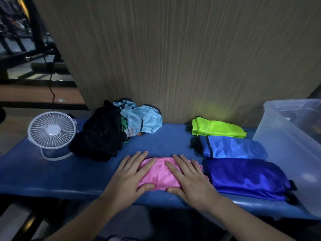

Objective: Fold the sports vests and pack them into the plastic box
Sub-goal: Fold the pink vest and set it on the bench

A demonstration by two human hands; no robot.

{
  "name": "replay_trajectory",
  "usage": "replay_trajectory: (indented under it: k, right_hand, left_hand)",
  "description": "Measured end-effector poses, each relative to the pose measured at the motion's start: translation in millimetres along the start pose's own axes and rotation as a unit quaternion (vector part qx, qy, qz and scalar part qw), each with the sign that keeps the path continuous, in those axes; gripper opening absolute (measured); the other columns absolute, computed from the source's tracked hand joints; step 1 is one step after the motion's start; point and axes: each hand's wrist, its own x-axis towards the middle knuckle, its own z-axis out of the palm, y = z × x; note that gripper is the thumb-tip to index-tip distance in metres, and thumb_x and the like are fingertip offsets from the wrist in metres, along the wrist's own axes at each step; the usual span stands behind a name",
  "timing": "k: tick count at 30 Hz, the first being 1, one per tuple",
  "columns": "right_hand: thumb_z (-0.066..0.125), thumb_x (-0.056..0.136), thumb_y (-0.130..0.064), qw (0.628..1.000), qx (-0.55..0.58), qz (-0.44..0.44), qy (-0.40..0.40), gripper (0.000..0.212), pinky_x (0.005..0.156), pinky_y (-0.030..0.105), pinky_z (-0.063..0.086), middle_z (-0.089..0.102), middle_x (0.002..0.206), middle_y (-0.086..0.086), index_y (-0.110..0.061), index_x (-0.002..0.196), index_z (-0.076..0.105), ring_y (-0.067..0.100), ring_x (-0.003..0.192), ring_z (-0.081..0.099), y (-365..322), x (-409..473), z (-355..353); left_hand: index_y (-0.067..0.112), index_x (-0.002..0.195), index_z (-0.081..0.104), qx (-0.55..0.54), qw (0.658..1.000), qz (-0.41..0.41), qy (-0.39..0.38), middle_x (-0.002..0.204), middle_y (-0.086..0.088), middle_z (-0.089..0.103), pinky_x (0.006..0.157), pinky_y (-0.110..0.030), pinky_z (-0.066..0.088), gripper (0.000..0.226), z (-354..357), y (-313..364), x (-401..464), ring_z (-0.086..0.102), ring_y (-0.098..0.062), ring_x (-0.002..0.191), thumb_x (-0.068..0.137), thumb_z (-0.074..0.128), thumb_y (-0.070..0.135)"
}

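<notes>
Here both hands press a folded pink vest (160, 173) flat on the blue bench (52, 174).
Left hand (132, 174) and right hand (189, 178) lie with fingers straight and slightly spread; the vest's long axis runs left-right. Three folded vests lie right: green (218, 127), blue (234, 147), navy (246, 178). The box (284, 146) is cut off. The unfolded pile (121, 126) is too tangled to count.

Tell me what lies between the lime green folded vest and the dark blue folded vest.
In the head view, a folded mid-blue vest lies between the lime green vest and the dark blue vest.
</notes>
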Motion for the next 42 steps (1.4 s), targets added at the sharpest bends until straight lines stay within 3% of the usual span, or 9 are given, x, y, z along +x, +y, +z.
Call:
replay_trajectory:
  k: [5,10,16,19,22,29,35,39,42]
  right_hand:
    - [0.028,0.093,-0.079,0.998,0.049,0.009,0.027,0.076,0.12,0.052,0.021,0.021,0.165,0.001,-0.04,0.157,0.018,0.025,0.153,0.015,-8.7,-4.5,-9.4]
    - [0.018,0.09,-0.083,0.997,0.066,-0.008,0.025,0.075,0.123,0.043,0.002,0.004,0.167,-0.01,-0.049,0.155,0.002,0.014,0.154,-0.004,-20.1,-8.7,-16.7]
    - [0.023,0.093,-0.079,0.994,0.092,0.017,0.048,0.07,0.121,0.044,0.023,0.035,0.158,-0.007,-0.04,0.151,0.032,0.017,0.149,0.028,-22.0,9.8,-21.1]
    - [0.016,0.092,-0.081,0.993,0.101,0.021,0.052,0.076,0.118,0.043,0.027,0.038,0.155,-0.01,-0.037,0.148,0.04,0.014,0.146,0.031,-25.7,24.2,-23.1]
    - [0.015,0.091,-0.08,0.993,0.106,0.013,0.047,0.074,0.117,0.04,0.026,0.039,0.151,-0.014,-0.037,0.147,0.041,0.01,0.143,0.03,-32.5,35.3,-24.2]
    - [0.028,0.093,-0.076,0.994,0.1,-0.009,0.049,0.066,0.112,0.033,0.024,0.046,0.14,-0.015,-0.035,0.14,0.048,0.011,0.134,0.042,-45.8,44.7,-19.5]
    - [0.025,0.087,-0.086,0.998,0.058,-0.015,-0.016,0.082,0.119,0.052,0.024,0.018,0.164,-0.004,-0.044,0.155,0.011,0.02,0.151,0.02,-42.8,36.4,-7.5]
    - [0.026,0.095,-0.076,1.0,0.004,-0.012,-0.015,0.075,0.103,0.058,0.045,0.043,0.154,0.005,-0.031,0.154,0.032,0.03,0.138,0.046,-45.7,35.5,-0.9]
    - [0.025,0.097,-0.072,1.0,-0.015,-0.018,-0.006,0.071,0.1,0.057,0.048,0.048,0.15,0.005,-0.029,0.152,0.037,0.03,0.135,0.05,-42.3,40.5,0.6]
  left_hand:
    - [0.034,0.154,0.037,-0.026,0.999,0.012,0.029,0.164,0.01,0.024,0.122,-0.037,0.017,0.065,-10.9,4.1,-6.4,0.021,-0.014,0.152,0.097,0.046,0.063]
    - [0.029,0.143,0.052,-0.067,0.995,-0.011,0.078,0.154,0.012,0.042,0.115,-0.031,0.03,0.054,-25.0,-4.9,-3.8,0.038,-0.01,0.143,0.096,0.053,0.054]
    - [0.016,0.12,0.065,-0.059,0.962,-0.198,0.18,0.118,-0.001,0.058,0.09,-0.04,0.05,0.037,-44.2,-59.2,11.1,0.059,-0.025,0.104,0.087,0.067,0.032]
    - [0.014,0.123,0.065,-0.006,0.946,-0.307,0.1,0.121,-0.005,0.055,0.089,-0.044,0.052,0.048,-45.2,-88.5,5.8,0.057,-0.032,0.108,0.08,0.08,0.025]
    - [0.016,0.137,0.058,-0.018,0.938,-0.345,0.033,0.133,-0.001,0.05,0.096,-0.043,0.048,0.063,-42.0,-99.9,-0.6,0.05,-0.027,0.121,0.083,0.077,0.044]
    - [0.025,0.152,0.04,-0.044,0.941,-0.335,0.003,0.145,0.007,0.038,0.095,-0.038,0.049,0.085,-38.2,-108.5,-7.7,0.04,-0.019,0.129,0.08,0.077,0.053]
    - [0.022,0.138,0.058,0.008,0.95,-0.307,0.059,0.139,-0.001,0.05,0.097,-0.044,0.041,0.071,-29.4,-112.4,-6.0,0.049,-0.028,0.122,0.077,0.079,0.049]
    - [0.024,0.135,0.059,0.047,0.962,-0.237,0.125,0.143,-0.005,0.048,0.108,-0.046,0.03,0.077,-29.2,-105.2,8.3,0.041,-0.028,0.133,0.068,0.076,0.058]
    - [0.025,0.139,0.054,0.019,0.974,-0.171,0.15,0.151,-0.004,0.043,0.113,-0.048,0.03,0.064,-31.1,-87.5,27.7,0.036,-0.028,0.142,0.082,0.06,0.053]
